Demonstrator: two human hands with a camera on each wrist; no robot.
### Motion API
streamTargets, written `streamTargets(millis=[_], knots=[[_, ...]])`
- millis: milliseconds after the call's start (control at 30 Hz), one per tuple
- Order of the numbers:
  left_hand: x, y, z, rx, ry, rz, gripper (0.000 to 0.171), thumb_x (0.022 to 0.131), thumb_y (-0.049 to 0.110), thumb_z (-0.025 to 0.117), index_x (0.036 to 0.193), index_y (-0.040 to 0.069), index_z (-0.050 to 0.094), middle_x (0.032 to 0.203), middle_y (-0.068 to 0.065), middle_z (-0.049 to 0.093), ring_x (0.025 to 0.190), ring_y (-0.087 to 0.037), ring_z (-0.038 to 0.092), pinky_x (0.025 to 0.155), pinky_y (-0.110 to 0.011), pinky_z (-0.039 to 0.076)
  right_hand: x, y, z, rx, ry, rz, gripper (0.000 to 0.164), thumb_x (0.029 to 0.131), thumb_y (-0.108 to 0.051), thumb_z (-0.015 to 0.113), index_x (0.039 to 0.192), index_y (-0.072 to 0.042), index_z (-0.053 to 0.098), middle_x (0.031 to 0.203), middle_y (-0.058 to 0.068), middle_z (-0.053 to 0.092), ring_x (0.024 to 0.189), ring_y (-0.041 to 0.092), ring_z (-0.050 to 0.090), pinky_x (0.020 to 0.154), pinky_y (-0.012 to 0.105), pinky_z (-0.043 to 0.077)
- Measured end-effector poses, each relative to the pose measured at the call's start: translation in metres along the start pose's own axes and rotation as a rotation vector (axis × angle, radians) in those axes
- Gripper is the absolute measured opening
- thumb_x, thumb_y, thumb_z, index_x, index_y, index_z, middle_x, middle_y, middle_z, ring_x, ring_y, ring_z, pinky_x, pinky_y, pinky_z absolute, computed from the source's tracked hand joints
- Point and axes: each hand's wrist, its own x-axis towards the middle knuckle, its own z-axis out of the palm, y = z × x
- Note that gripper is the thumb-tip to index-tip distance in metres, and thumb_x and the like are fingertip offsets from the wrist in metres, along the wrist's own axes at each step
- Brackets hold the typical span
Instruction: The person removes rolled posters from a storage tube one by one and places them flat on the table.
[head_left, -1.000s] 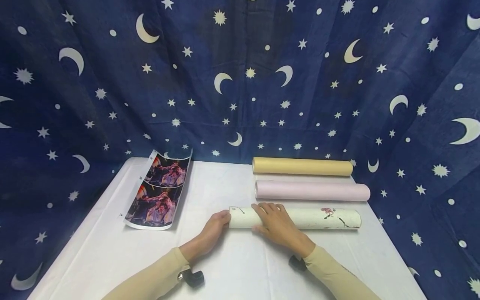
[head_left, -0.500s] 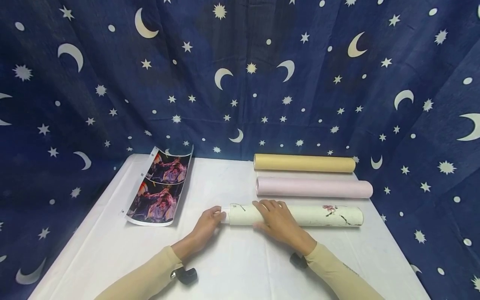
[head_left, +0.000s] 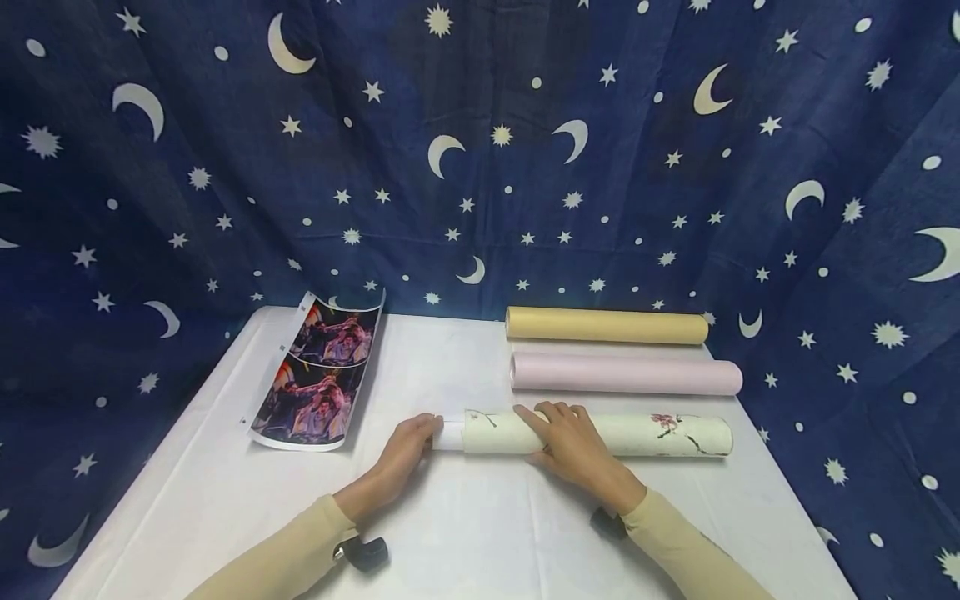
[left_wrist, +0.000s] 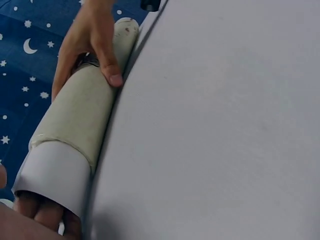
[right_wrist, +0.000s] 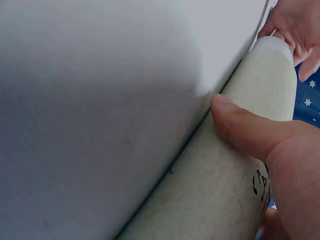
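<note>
A cream paper roll point(head_left: 630, 435) with a plum-blossom print lies crosswise on the table. My right hand point(head_left: 573, 446) grips it left of its middle; in the right wrist view the thumb point(right_wrist: 250, 127) lies along its near side. From the roll's left end sticks out a white paper roll point(head_left: 449, 433), smooth and hollow. My left hand point(head_left: 401, 457) holds this white roll by its outer end. In the left wrist view several left fingers point(left_wrist: 47, 212) reach inside its opening. The white roll's other end is hidden inside the cream roll.
Behind lie a pale pink roll point(head_left: 626, 373) and a tan roll point(head_left: 607, 325), both parallel to the cream one. At left, a curled sheet with two printed pictures point(head_left: 318, 404) rests on the white tablecloth point(head_left: 465, 533). A blue star-and-moon curtain point(head_left: 480, 167) hangs behind.
My left hand has moved left, drawing the white roll out of the cream roll's end, where first none of it showed. My right hand stays on the cream roll, shifting slightly right with it.
</note>
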Motion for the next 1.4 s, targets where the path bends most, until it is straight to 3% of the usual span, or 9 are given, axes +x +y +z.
streamTargets(millis=[300, 567, 833, 1033, 1133, 1267, 1400], knots=[[0.001, 0.003, 0.001, 0.033, 0.019, -0.05, 0.034, 0.1, 0.032, 0.048, 0.102, 0.003, 0.065, 0.097, -0.007, 0.063, 0.086, -0.019, 0.051, 0.072, -0.028, 0.042, -0.004, 0.0, -0.001, -0.032, 0.08, -0.02, 0.082, 0.072, -0.038, 0.085, 0.144, -0.025, 0.049, 0.121, 0.008, 0.063, 0.107, 0.031, 0.061, 0.089, 0.051, 0.046], [-0.004, 0.01, -0.005, 0.046, 0.075, 0.018, 0.027, 0.099, 0.029, 0.051, 0.099, 0.005, 0.065, 0.082, -0.002, 0.058, 0.072, -0.017, 0.044, 0.066, -0.028, 0.038, -0.009, 0.007, -0.006, -0.052, 0.099, 0.005, 0.084, 0.07, -0.039, 0.086, 0.144, -0.027, 0.048, 0.123, 0.008, 0.062, 0.11, 0.031, 0.06, 0.093, 0.053, 0.046], [-0.005, 0.02, -0.009, 0.073, 0.097, 0.08, 0.025, 0.099, 0.026, 0.053, 0.099, 0.004, 0.065, 0.061, 0.005, 0.04, 0.063, -0.014, 0.038, 0.063, -0.027, 0.035, -0.01, 0.012, -0.014, -0.058, 0.129, 0.009, 0.085, 0.07, -0.037, 0.087, 0.145, -0.027, 0.048, 0.125, 0.009, 0.062, 0.111, 0.034, 0.06, 0.094, 0.054, 0.044], [-0.008, 0.026, -0.013, 0.088, 0.093, 0.083, 0.027, 0.101, 0.029, 0.052, 0.103, 0.005, 0.064, 0.067, 0.003, 0.045, 0.071, -0.017, 0.043, 0.069, -0.029, 0.037, -0.012, 0.015, -0.021, -0.061, 0.115, 0.027, 0.085, 0.072, -0.037, 0.086, 0.146, -0.027, 0.046, 0.126, 0.008, 0.061, 0.111, 0.034, 0.059, 0.096, 0.054, 0.043], [-0.009, 0.03, -0.016, 0.078, 0.092, 0.085, 0.026, 0.101, 0.028, 0.052, 0.102, 0.005, 0.064, 0.064, 0.005, 0.042, 0.065, -0.015, 0.041, 0.064, -0.026, 0.036, -0.013, 0.016, -0.023, -0.062, 0.139, 0.024, 0.085, 0.07, -0.036, 0.087, 0.145, -0.026, 0.048, 0.124, 0.008, 0.061, 0.111, 0.035, 0.059, 0.096, 0.055, 0.041], [-0.014, 0.037, -0.019, 0.053, 0.091, 0.086, 0.025, 0.101, 0.027, 0.052, 0.101, 0.004, 0.062, 0.056, 0.009, 0.029, 0.053, -0.009, 0.027, 0.05, -0.023, 0.027, -0.013, 0.017, -0.026, -0.075, 0.173, 0.028, 0.085, 0.067, -0.036, 0.088, 0.143, -0.026, 0.05, 0.122, 0.008, 0.061, 0.109, 0.035, 0.059, 0.095, 0.056, 0.039], [-0.018, 0.044, -0.021, 0.03, 0.091, 0.104, 0.025, 0.1, 0.027, 0.053, 0.099, 0.003, 0.061, 0.054, 0.009, 0.028, 0.05, -0.008, 0.024, 0.045, -0.022, 0.022, -0.014, 0.02, -0.03, -0.08, 0.18, 0.04, 0.083, 0.069, -0.036, 0.087, 0.142, -0.027, 0.05, 0.124, 0.009, 0.061, 0.11, 0.035, 0.059, 0.095, 0.055, 0.038]])
